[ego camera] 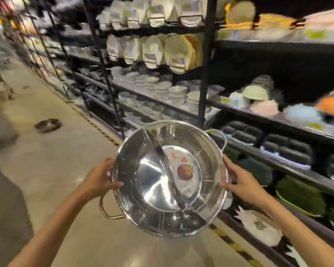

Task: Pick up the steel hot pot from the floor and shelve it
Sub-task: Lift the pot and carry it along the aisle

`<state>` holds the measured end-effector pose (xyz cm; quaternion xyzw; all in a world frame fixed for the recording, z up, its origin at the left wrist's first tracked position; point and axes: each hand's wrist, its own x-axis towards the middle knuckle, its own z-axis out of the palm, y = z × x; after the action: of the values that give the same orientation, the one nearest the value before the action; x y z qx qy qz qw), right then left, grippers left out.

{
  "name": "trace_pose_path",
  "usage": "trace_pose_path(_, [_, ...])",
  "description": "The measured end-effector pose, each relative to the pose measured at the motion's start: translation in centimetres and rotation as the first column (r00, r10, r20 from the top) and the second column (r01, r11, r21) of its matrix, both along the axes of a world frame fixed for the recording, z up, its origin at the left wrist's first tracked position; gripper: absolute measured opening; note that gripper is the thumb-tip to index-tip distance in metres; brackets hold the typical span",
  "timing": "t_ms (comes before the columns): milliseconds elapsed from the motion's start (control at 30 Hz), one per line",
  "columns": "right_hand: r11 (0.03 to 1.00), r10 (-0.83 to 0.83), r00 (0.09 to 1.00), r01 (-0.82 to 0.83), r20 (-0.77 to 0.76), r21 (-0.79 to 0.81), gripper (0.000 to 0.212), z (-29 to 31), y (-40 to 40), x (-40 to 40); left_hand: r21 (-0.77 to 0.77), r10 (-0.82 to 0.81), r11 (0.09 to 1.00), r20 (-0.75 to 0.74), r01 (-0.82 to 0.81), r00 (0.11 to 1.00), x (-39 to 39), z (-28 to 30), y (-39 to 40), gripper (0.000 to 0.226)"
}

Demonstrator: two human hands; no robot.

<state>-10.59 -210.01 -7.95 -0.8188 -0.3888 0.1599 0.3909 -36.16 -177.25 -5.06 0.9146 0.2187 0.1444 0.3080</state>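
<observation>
The steel hot pot (152,178) is a wide shiny pan with a curved divider, a round sticker inside and two loop handles. It is off the floor, held in the air at the centre of the head view, tilted towards me. My left hand (99,180) grips its left rim with the thumb inside. My right hand (237,179) grips the right rim the same way. The dark metal shelving (278,120) rises just right of the pot.
The shelves hold stacked white bowls (174,93), plates standing on edge (152,51), coloured bowls (258,95) and dark trays (289,147). Green dishes (301,195) fill the lowest shelf. A concrete aisle floor (52,160) with a yellow-black edge stripe runs left; a dark object (48,125) lies on it.
</observation>
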Motion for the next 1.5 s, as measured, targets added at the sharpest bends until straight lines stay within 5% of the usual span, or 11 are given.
trace_pose_path(267, [0.972, 0.234, 0.972, -0.234, 0.011, -0.025, 0.095, 1.4, 19.5, -0.3, -0.018, 0.26, 0.966, 0.039, -0.259, 0.965, -7.2, 1.3, 11.7, 0.108])
trace_pose_path(667, [0.862, 0.505, 0.863, -0.505, -0.008, -0.049, 0.108, 0.9, 47.9, 6.2, 0.043, 0.487, 0.871, 0.049, -0.489, 0.872, -6.5, -1.3, 31.1, 0.091])
trace_pose_path(767, [0.825, 0.565, 0.825, -0.563, 0.01, -0.051, 0.096, 1.5, 55.5, 8.2, 0.037, 0.539, 0.839, 0.071, -0.542, 0.839, -5.7, -0.9, 35.9, 0.088])
trace_pose_path(1033, [0.755, 0.655, 0.756, -0.653, 0.01, -0.066, 0.092, 1.7, 73.3, 10.2, 0.043, 0.643, 0.763, 0.051, -0.644, 0.765, -4.5, -1.1, 49.0, 0.1])
trace_pose_path(1500, [0.743, 0.668, 0.744, -0.666, 0.009, -0.067, 0.092, 1.5, 109.7, 8.3, 0.045, 0.699, 0.712, 0.037, -0.7, 0.714, -6.8, -0.6, 82.2, 0.076])
